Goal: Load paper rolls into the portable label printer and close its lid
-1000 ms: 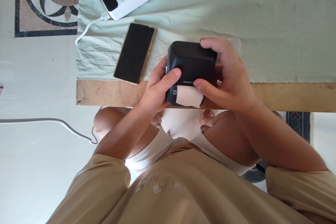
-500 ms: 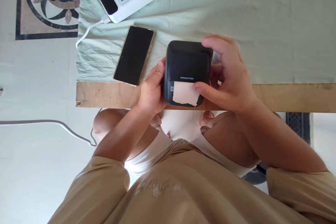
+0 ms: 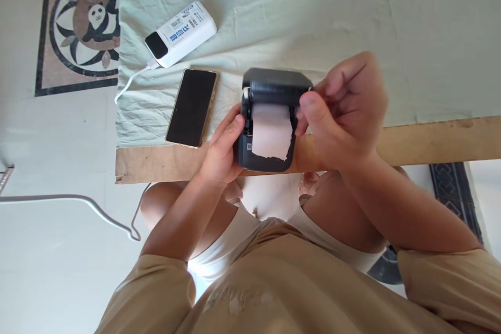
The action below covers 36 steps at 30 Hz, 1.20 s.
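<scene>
Printer [image 3: 266, 159] between hands: left hand [image 3: 223, 148] grips its side, right hand [image 3: 344, 109] apparently pinches lid [image 3: 276, 83] open.

A home: tiled floor with a panda medallion [image 3: 88, 23] beside a cloth-covered table [image 3: 352, 21].

A small black label printer [image 3: 270, 115] sits at the near edge of the worktop, partly on its bare wooden border. Its lid stands raised at the far side. A pale paper strip [image 3: 272, 133] with a torn, ragged lower edge lies over its front.
</scene>
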Each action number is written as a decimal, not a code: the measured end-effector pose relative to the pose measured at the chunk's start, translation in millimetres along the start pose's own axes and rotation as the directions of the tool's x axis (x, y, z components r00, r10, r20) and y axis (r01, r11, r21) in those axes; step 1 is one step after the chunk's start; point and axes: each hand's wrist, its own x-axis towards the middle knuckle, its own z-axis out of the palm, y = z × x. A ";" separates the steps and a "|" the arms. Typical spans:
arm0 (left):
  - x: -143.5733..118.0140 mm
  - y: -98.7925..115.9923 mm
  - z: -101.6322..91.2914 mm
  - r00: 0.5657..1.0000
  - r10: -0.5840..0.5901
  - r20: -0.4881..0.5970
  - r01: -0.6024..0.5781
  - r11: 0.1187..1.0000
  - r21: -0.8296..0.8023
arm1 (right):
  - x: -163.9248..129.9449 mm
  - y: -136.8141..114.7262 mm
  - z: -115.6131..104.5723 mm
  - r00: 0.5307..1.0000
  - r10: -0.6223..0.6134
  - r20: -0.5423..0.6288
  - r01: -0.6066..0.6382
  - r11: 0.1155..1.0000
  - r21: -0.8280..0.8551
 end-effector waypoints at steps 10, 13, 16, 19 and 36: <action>-0.1 1.0 -0.1 0.995 0.057 0.084 -0.066 0.992 0.110 | 9.9 -26.7 -11.9 0.889 0.200 0.411 0.122 0.763 -0.634; 1.0 0.4 -4.3 0.990 0.049 0.136 -0.066 0.990 0.123 | 12.3 -29.4 -14.2 0.809 0.289 0.513 0.171 0.719 -0.674; 0.5 1.3 -6.7 0.980 0.009 0.199 -0.031 0.994 0.108 | 16.6 -32.9 -19.9 0.793 0.289 0.537 0.090 0.815 -0.572; -0.1 1.8 -5.1 0.989 0.025 0.145 -0.038 0.996 0.081 | 22.5 -34.7 -32.9 0.794 0.250 0.554 -0.129 0.960 -0.248; 3.2 3.5 8.2 0.993 -0.029 -0.118 0.034 0.999 0.041 | 29.3 63.8 -93.2 0.910 0.397 -0.119 -0.376 0.670 -0.640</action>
